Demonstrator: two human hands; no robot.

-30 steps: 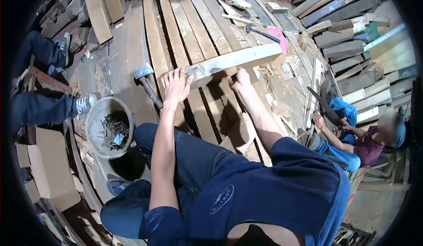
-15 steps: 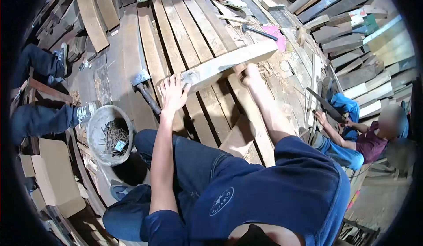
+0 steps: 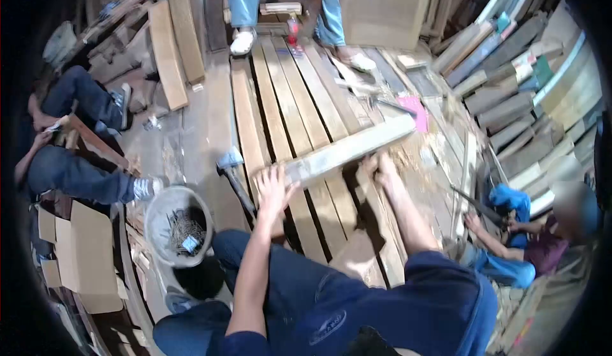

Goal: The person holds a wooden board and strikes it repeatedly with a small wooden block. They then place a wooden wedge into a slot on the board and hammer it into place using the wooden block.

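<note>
A thick squared wooden beam lies at a slant across the slatted planks in front of me. On its left end rests my left hand, open, with its fingers spread over the wood. My right hand is closed at the near side of the beam, towards its right end. Its fingers are curled, and what they hold, if anything, is hidden. Left of the beam, a hammer with a dark handle lies near my left forearm. A second hammer lies beyond the beam by a pink sheet.
A bucket of nails stands at left, near an open cardboard box. One person sits at right with a saw. Other people's legs show at left and at the top, near a red bottle. Stacked timber lines the right.
My view has tilted up, so the beam and hands appear lower and more of the person at the top shows. Both hands keep nearly the same pose at the beam.
</note>
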